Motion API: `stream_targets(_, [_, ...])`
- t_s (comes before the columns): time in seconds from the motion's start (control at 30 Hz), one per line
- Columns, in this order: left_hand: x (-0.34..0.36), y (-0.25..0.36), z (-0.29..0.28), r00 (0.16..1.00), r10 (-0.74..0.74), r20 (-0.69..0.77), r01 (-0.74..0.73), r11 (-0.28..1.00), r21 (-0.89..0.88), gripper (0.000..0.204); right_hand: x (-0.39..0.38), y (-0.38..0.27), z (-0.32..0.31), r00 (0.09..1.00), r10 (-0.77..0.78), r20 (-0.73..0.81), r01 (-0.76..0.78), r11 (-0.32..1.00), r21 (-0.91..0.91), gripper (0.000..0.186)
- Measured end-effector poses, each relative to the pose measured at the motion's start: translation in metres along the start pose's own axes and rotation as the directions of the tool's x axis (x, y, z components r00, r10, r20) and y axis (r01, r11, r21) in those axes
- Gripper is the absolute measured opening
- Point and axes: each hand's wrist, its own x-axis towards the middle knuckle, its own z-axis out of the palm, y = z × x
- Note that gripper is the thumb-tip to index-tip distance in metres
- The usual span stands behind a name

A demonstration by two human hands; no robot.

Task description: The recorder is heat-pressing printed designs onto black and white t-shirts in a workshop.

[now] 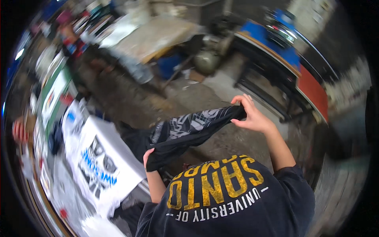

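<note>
A black printed garment (193, 126) is stretched between my two hands in front of my chest, with pale grey lettering and patterns along it. My right hand (254, 116) pinches its upper right end between thumb and fingers. At the lower left end my left hand (148, 158) grips the cloth; its thumb shows and the other fingers are hidden under the fabric. The garment sags in a fold, and part of it hangs down at the left. Close to my left hand lies a white T-shirt (122, 154) with a black and blue print.
Clear plastic bags (65, 177) and more clothing cover the surface along the left. A low wooden table (162, 33) stands at the back. At the back right is a bench with a blue top (252, 29) and a red-orange panel (312, 93). A rounded metal tank (207, 61) sits on the concrete floor.
</note>
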Motion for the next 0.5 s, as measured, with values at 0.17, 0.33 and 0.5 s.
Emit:
stream_targets(0.17, [0.023,-0.076,0.189,0.876,-0.376,0.301,0.384,0.923,0.037,0.03,-0.175,0.082,-0.111,0.86,0.219,-0.46,-0.426,0.805,-0.413,0.046])
stream_targets(0.33, [0.014,-0.21,0.367,0.844,-0.465,0.267,0.36,0.86,0.361,0.029,-0.347,0.132,-0.193,0.5,0.072,-0.863,-0.714,0.598,-0.364,0.035])
stream_targets(0.5, [-0.021,-0.321,0.547,0.64,-0.466,0.61,0.33,0.885,0.33,0.016,-0.472,0.174,-0.268,0.144,-0.087,-0.986,-0.912,0.374,-0.167,0.026])
